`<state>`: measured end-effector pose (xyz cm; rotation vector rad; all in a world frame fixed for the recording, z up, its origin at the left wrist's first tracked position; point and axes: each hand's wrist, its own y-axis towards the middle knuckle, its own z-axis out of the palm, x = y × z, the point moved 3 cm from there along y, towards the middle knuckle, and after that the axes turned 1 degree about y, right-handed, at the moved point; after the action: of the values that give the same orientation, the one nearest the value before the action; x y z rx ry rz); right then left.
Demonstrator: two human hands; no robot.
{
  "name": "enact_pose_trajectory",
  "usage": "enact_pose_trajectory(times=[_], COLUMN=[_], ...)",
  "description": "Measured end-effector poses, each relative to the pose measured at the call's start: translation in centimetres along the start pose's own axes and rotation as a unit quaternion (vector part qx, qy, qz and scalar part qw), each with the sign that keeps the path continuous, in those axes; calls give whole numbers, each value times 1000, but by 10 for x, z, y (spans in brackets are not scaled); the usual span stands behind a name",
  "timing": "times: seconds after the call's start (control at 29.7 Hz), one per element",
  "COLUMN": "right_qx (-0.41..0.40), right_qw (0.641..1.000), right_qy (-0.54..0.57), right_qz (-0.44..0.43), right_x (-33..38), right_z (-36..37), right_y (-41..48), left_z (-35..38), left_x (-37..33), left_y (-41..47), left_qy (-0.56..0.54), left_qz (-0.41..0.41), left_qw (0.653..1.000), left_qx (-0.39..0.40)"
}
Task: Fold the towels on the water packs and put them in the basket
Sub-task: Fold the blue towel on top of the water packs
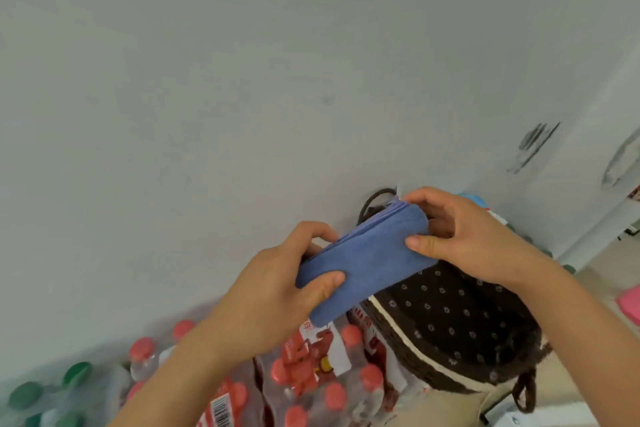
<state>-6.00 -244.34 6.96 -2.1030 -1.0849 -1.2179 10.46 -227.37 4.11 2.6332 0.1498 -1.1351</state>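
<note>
A folded blue towel (367, 255) is held in the air between both hands. My left hand (287, 284) grips its lower left end, thumb on top. My right hand (460, 236) pinches its upper right end, where the layered edges show. Just below and to the right stands the brown basket (446, 333) with a dotted lining and cream trim; the towel hangs over its left rim. Shrink-wrapped water packs (311, 378) with red caps lie under my left forearm.
Green-capped bottles (52, 388) sit at the lower left. A plain wall fills the upper view. A white door with metal handles (533, 146) is at the right. Something pink (628, 305) lies on the floor at the far right.
</note>
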Motion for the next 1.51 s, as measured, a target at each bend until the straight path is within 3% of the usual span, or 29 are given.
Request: enact_pose_trajectory(times=[0.07,0.27,0.5,0.64,0.81,0.88,1.01,1.14,1.21,1.51], right_qx=[22,113,178,182,68,99,173,181,185,143], right_qw=[999,971,884,839,846,852,820,788,776,784], right_qy=[-5,-199,-428,-501,-475,-450,-500,-549,-566,-576], right_qz=[31,70,-59,-110,-235,-249,-217,-213,-209,-179], right_x=[-34,-114,-147,-162,-159,-161,-171,-174,-173,-168], right_z=[-41,-100,-68,-50,-51,-45,-32,-25,-22,-10], right_y=[11,54,86,91,93,93,95,95,96,94], left_z=[36,121,160,162,163,167,174,172,179,178], left_x=[-15,-18,1,3,10,15,17,1,5,21], left_y=[42,121,139,143,154,159,163,165,160,154], left_qy=[60,204,336,382,356,352,397,458,448,460], left_qz=[7,-56,-141,-160,-185,-197,-228,-139,-143,-177], left_qw=[998,977,921,899,910,909,880,873,873,853], left_qx=[-6,23,138,143,102,108,130,99,130,173])
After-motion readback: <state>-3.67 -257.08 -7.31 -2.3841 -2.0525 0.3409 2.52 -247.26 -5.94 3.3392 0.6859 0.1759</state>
